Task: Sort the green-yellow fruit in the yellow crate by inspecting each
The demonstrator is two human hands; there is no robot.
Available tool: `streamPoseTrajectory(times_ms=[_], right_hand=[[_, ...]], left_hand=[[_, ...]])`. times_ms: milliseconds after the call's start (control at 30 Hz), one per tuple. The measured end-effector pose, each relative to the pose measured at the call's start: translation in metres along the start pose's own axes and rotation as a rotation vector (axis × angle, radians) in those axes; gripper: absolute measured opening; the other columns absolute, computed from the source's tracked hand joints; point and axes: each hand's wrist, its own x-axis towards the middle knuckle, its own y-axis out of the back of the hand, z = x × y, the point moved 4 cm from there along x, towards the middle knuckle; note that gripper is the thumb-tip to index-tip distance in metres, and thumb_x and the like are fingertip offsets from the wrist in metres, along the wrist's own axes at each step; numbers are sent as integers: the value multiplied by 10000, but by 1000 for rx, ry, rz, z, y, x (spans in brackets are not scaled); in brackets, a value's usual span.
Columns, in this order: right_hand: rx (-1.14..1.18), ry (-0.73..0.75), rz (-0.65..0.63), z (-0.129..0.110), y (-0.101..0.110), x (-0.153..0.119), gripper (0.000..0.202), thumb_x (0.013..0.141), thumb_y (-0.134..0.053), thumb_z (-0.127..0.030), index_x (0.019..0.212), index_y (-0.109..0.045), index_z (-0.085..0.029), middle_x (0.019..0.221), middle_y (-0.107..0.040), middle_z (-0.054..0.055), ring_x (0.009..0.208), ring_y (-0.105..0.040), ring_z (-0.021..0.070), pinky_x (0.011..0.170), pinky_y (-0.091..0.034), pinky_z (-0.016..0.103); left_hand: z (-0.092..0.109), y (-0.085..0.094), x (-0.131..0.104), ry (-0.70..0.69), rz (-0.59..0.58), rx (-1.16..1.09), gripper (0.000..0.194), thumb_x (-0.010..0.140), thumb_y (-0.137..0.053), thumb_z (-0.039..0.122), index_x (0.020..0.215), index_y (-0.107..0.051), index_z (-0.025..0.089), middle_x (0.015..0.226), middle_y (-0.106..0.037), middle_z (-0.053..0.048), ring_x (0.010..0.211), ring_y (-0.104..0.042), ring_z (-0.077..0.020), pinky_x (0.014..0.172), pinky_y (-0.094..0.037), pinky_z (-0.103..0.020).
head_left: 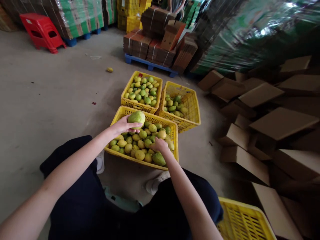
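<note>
My left hand (125,125) is wrapped round a large pale-green oval fruit (136,119), held above the far left part of the nearest yellow crate (141,162). This crate is filled with green and yellow oval fruits (140,154). Down among them, on the right side, is my right hand (160,145). Its fingers are curled against the fruits, and the fingertips are partly hidden, so whatever they grip does not show clearly. A larger green fruit (159,159) lies just below that hand.
Behind stand a full fruit crate (123,100) and a partly filled one (192,100). Flattened cartons (136,43) rest on a blue pallet (140,61). Open cardboard boxes (282,123) crowd the right, near another yellow crate (245,220). A red stool (42,31) stands far left.
</note>
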Motion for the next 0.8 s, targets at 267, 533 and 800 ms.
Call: streamPoseTrajectory(times_ms=[267, 533, 800], right_hand=[[37, -14, 41, 28, -12, -9, 349, 587, -787, -34, 703, -520, -226, 870, -627, 96, 1144, -630, 411, 968, -475, 554], [396, 513, 314, -46, 97, -40, 544, 727, -795, -346, 1215, -569, -269, 1234, -632, 80, 1075, -626, 285, 996, -508, 480], [737, 881, 347, -87, 96, -96, 606, 765, -787, -242, 1302, -511, -294, 1340, -549, 83, 1225, -590, 251, 986, -550, 406]], left_hand=[[-4, -3, -3, 60, -55, -277, 469, 689, -794, 230, 1103, -578, 194, 952, -717, -43, 773, -717, -143, 855, -572, -327], [21, -19, -13, -341, 0, -176, 834, 522, -842, 128, 1264, -489, 267, 1328, -601, -70, 1129, -665, -252, 979, -546, -399], [36, -38, -16, -682, 76, 34, 719, 621, -876, 233, 1245, -519, 239, 1395, -580, -92, 1306, -551, -288, 1079, -480, -401]])
